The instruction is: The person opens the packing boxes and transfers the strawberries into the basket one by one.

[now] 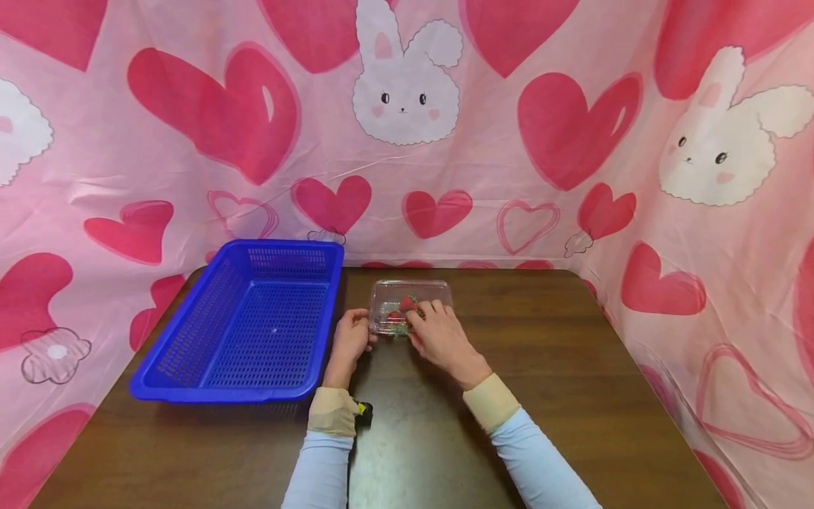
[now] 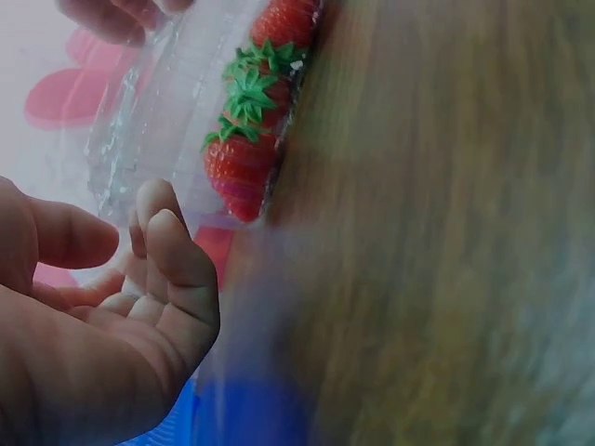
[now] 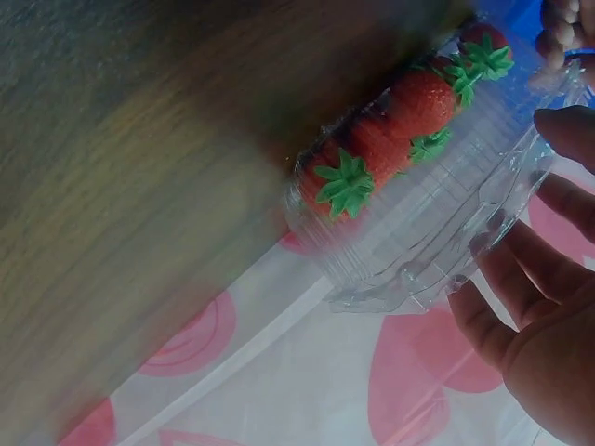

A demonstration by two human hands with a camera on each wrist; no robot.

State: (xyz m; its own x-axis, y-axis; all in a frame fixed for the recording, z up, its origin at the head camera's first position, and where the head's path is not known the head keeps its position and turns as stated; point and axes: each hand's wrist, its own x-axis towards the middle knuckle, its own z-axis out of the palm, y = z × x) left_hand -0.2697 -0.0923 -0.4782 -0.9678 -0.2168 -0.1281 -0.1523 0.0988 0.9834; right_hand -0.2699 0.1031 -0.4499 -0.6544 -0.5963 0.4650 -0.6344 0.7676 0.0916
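A clear plastic clamshell box of red strawberries lies on the brown table, just right of a blue basket. My left hand is at the box's left front corner, fingers loosely curled beside it with no firm hold that I can see. In the left wrist view its fingers sit just below the box and the strawberries. My right hand rests on the lid. In the right wrist view its fingertips touch the rim of the box, with strawberries inside.
The blue mesh basket holds nothing and sits at the table's back left. A pink cloth with hearts and rabbits walls in the table at the back and both sides. Bare tabletop lies right of the box and in front of it.
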